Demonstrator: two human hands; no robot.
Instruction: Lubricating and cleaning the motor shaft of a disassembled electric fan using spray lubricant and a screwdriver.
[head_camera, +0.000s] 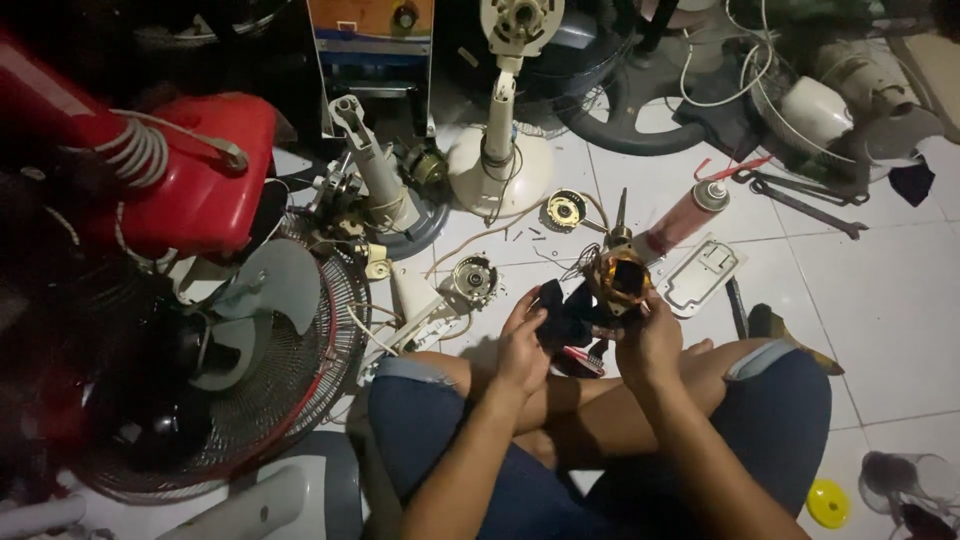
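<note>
We look down over our crossed legs; our left hand (522, 352) pinches a crumpled dark cloth (566, 315), fingers clenched on it; beside it our right hand (648, 340) grips a copper-wound fan motor (618, 280), its thin shaft pointing up and away, long axis near upright; the motor's underside is hidden by our fingers, dim light blurring its detail.
</note>
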